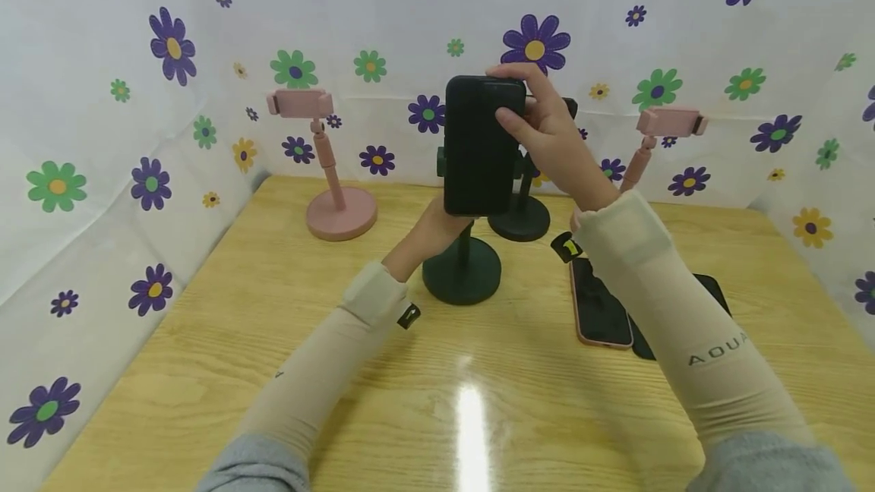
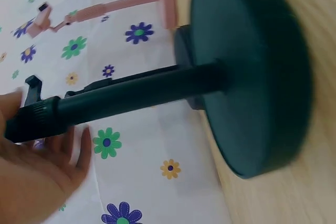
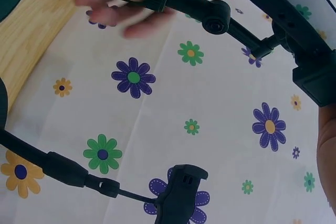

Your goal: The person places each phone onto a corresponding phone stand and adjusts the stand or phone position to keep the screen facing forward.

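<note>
A person in beige arm sleeves works at a wooden table [image 1: 273, 340] closed in by a white cloth printed with purple, green and yellow flowers. The right sleeve bears grey letters reading "AOUA"; any further letters are hidden around the arm.

The landmark is a dark green phone stand [image 1: 462, 270] with a round base at the middle of the table. A black phone [image 1: 481, 146] stands upright at the top of this stand, screen dark. The right hand [image 1: 547, 135] pinches the phone's upper right corner, fingers curled over the top edge and thumb on its face. The left hand [image 1: 437, 228] reaches behind the stand's pole just below the phone; in the left wrist view its fingers [image 2: 79, 148] lie behind the pole, but whether they close on it cannot be told.

Four stands in all: the green one, a black stand [image 1: 521, 217] just behind it to the right, and two pink stands [image 1: 331, 173], one back left and one back right [image 1: 659, 131], both with empty clamps.

Right of the green stand, two more phones lie flat: one in a pink case [image 1: 600, 308] and a black one [image 1: 711, 291], both partly covered by the right forearm.
</note>
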Available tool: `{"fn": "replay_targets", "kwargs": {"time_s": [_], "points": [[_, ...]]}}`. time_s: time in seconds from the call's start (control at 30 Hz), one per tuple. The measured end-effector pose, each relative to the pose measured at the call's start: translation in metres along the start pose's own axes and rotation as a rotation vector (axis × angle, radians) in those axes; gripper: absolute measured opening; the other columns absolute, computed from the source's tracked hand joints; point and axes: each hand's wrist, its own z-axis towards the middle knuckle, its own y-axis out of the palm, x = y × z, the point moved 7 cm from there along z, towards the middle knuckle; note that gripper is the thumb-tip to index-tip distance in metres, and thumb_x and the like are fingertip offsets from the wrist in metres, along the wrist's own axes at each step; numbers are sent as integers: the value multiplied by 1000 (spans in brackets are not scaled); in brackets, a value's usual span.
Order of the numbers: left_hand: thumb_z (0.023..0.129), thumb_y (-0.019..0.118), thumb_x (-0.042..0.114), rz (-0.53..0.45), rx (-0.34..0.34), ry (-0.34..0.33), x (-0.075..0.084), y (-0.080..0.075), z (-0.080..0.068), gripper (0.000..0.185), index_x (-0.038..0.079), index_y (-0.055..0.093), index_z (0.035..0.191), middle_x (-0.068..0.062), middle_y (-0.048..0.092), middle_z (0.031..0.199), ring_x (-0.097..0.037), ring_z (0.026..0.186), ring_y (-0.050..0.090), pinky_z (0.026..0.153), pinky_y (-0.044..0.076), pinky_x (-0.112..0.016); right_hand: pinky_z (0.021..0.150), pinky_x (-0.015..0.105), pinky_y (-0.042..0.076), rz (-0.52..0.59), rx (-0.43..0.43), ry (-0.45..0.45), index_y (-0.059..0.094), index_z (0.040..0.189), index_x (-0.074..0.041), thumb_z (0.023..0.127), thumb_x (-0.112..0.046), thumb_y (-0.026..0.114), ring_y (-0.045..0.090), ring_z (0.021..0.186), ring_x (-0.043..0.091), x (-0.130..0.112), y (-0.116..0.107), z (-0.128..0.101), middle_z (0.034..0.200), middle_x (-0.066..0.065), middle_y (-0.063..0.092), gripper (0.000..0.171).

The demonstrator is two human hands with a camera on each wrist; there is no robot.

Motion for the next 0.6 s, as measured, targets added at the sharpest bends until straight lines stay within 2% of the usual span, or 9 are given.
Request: {"fn": "replay_targets", "kwargs": {"time_s": [0.03,0.07,0.1,0.17,0.3,0.4,0.6], "points": [[98,50,21,178,29,-65,7,1,-9,33,6,51,128,-8,57,118,-19,106,52,97,44,-37,87,31,53,-5,-6,1,41,133,-8,96,-5,50,67,97,15,0,0,-1,118,8,56,39],[98,51,25,286,33,-95,8,1,-13,33,9,51,127,-9,58,119,-21,107,53,96,45,-38,87,31,53,-11,-12,2,40,134,-8,95,-4,51,67,98,16,0,1,-2,119,10,56,41],[97,53,29,412,49,-107,10,1,-18,31,11,54,122,-8,60,113,-21,102,55,90,47,-37,86,31,53,-28,-14,-1,40,136,-8,94,-4,52,67,98,16,0,1,-3,120,12,57,44],[95,54,32,516,90,-147,11,1,-23,28,12,57,115,-7,62,106,-20,97,56,84,48,-34,86,30,54,-54,-16,-5,39,138,-9,93,-3,54,67,99,16,0,0,-5,122,15,57,47],[95,54,32,565,164,-157,13,2,-26,24,9,60,94,-6,59,85,-19,78,52,68,42,-28,86,29,53,-88,-16,-23,39,139,-9,93,-3,55,66,101,16,-2,-1,-6,125,16,57,50],[96,54,31,593,194,-144,12,1,-24,24,8,57,89,-7,57,81,-19,74,50,65,40,-27,87,30,53,-89,-24,-31,39,139,-8,92,-2,55,66,102,19,-1,-2,-4,125,17,57,50],[97,51,30,641,221,-133,9,-10,-12,23,8,56,99,-11,62,90,-23,81,56,72,46,-35,94,38,50,-79,-48,8,39,139,-8,93,-2,54,63,110,26,9,1,13,131,14,53,49]]}}
